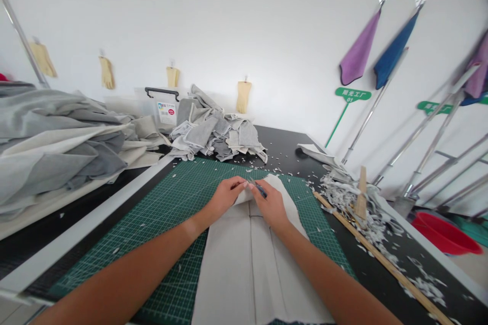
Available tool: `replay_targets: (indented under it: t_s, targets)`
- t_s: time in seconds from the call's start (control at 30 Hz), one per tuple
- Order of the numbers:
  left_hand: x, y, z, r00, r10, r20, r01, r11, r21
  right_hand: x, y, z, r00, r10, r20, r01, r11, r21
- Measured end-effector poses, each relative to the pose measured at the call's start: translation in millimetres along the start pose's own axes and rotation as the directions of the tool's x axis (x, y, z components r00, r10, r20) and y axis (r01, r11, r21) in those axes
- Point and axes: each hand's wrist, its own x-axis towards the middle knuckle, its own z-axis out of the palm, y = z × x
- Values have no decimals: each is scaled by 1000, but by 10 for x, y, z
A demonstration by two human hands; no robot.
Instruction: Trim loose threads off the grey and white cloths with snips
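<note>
A pale grey cloth [231,259] with dark lines running along its length lies over the green cutting mat [179,208]. At its far end my left hand [226,194] pinches a lifted, folded edge between thumb and fingers. My right hand [271,204] is closed around a small snipping tool [261,191] with a dark blue handle and a metallic tip. The tip meets the cloth edge beside my left fingertips. Both hands are close together, and my fingers partly cover the tool and the edge.
Grey cloths [61,147] are heaped at left, and more cloth pieces [213,129] pile up behind the mat near a clear plastic box [166,111]. Right of the mat lie a long wooden strip [381,259] and many scraps [385,228]. A red basin [444,233] stands beyond the table.
</note>
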Motion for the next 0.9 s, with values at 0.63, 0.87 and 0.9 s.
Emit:
replay_targets:
  t_s: [0.63,0.87,0.9]
  targets:
    - [-16,515,-137,991,135,0,-132,970,203,366,-202,-347,976,-59,210,11,974,225]
    - [-26,495,-140,998,54,-38,-40,948,316,416,-312,-500,982,-129,135,134,990,-32]
    - [-23,467,-141,999,45,-26,-33,937,347,438,-320,-538,986,-128,105,131,991,-23]
